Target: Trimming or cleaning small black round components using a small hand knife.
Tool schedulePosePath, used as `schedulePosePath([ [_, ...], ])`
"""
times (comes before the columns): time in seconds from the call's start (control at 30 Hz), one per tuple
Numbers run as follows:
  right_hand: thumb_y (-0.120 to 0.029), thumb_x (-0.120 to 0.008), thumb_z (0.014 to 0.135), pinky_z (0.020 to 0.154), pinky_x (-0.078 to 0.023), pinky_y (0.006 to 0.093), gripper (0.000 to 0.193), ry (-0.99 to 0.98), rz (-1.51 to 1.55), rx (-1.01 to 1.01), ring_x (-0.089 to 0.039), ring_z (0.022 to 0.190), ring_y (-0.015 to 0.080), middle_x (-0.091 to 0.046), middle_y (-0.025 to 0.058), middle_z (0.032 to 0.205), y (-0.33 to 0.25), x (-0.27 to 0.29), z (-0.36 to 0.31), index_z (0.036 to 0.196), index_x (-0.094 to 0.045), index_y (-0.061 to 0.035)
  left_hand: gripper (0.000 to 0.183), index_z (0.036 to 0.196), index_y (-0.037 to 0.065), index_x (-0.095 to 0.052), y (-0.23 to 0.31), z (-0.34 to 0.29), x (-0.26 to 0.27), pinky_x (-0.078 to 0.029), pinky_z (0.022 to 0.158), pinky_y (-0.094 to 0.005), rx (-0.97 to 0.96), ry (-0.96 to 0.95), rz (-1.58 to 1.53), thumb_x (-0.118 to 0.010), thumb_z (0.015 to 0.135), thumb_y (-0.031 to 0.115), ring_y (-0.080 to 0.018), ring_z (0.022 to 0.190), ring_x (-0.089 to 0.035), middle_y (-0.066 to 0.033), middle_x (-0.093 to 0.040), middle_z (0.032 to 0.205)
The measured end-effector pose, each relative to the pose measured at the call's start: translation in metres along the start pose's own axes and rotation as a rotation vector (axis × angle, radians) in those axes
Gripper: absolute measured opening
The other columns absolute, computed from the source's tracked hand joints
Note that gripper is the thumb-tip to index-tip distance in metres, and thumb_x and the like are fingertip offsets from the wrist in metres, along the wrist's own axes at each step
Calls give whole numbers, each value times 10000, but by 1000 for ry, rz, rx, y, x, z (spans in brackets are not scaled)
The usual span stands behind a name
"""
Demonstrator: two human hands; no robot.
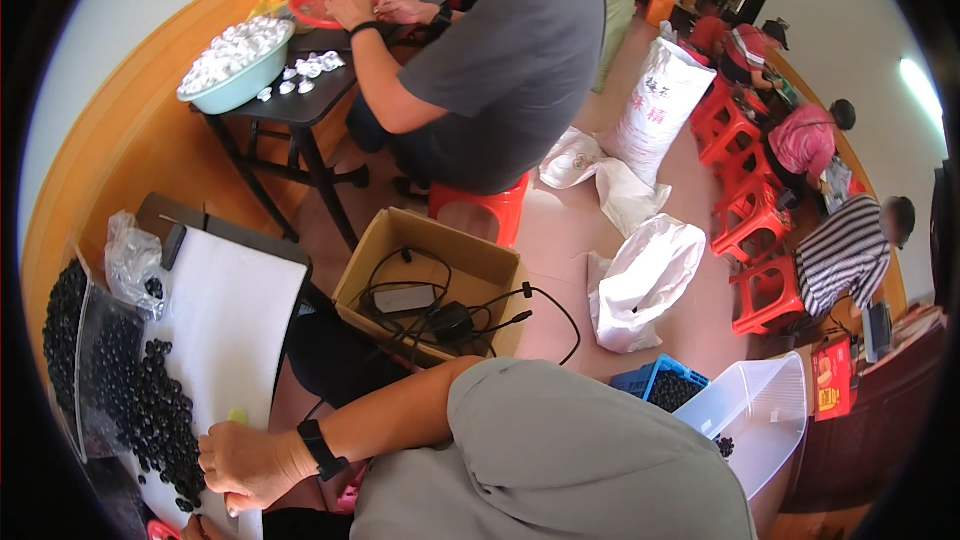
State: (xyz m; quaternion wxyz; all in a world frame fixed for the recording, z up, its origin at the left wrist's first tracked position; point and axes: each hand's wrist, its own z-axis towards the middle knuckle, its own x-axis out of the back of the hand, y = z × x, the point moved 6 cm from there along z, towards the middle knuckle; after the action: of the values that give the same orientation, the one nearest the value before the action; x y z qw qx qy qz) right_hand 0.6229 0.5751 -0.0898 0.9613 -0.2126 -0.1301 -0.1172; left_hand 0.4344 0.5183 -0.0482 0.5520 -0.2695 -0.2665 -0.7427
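My right hand (250, 462), with a black band on the wrist, is over the near end of the white work surface (225, 310). Its fingers curl in a closed grip beside a pile of small glossy black pieces (165, 415); what they hold, if anything, is hidden. Of my left hand (200, 528), only a small part shows at the lower edge, close below the right one. The pile spreads out from a clear plastic bin (100, 380) with more black pieces. A small yellow-green object (238, 416) lies just past my right knuckles.
A clear plastic bag (135, 265) lies beyond the pile. A cardboard box (430, 280) with cables stands right of the table. Ahead, a seated person (500, 70) works by a bowl (235, 75) of white pieces. White sacks (650, 280), a blue crate (660, 385) and red stools (765, 290) stand rightward.
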Motion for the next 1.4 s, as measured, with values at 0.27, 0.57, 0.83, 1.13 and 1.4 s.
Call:
schedulePosePath([
  [0.27, -351, -806, 690, 738, -469, 414, 313, -73, 19, -9, -602, 838, 284, -643, 40, 769, -4, -2, -2, 693, -691, -60, 154, 883, -72, -743, 9, 4, 9, -566, 726, -437, 33, 1, -115, -772, 930, 72, -344, 772, -693, -207, -723, 833],
  [0.57, -380, -822, 705, 772, -462, 423, 338, -87, 7, 3, -598, 865, 283, -650, 49, 794, -4, -2, 4, 717, -707, -62, 159, 914, -71, -754, 3, 5, 16, -568, 777, -441, 85, 2, -181, -797, 899, 82, -353, 802, -685, -215, -723, 876],
  [0.83, -320, -822, 651, 726, -487, 446, 294, -30, 72, 19, -627, 819, 316, -647, 75, 748, -5, -11, 11, 685, -695, -58, 152, 919, -73, -761, -19, 1, 8, -574, 776, -443, 110, -15, -144, -799, 879, 69, -352, 814, -693, -219, -731, 878],
  [1.13, -290, -827, 761, 722, -470, 435, 309, -93, 115, -28, -595, 828, 288, -578, 63, 803, 16, -55, 26, 713, -595, -92, 136, 1056, -61, -709, -113, -3, -32, -495, 805, -442, 215, -108, -114, -628, 969, 4, -340, 924, -606, -160, -629, 955],
  [1.4, -242, -807, 801, 720, -473, 425, 234, -170, 1, -63, -602, 819, 269, -586, 48, 833, 28, -99, 36, 769, -620, -104, 137, 1060, -29, -724, -147, 9, -47, -502, 779, -399, 205, -104, -179, -637, 958, -4, -291, 905, -619, -136, -630, 973],
])
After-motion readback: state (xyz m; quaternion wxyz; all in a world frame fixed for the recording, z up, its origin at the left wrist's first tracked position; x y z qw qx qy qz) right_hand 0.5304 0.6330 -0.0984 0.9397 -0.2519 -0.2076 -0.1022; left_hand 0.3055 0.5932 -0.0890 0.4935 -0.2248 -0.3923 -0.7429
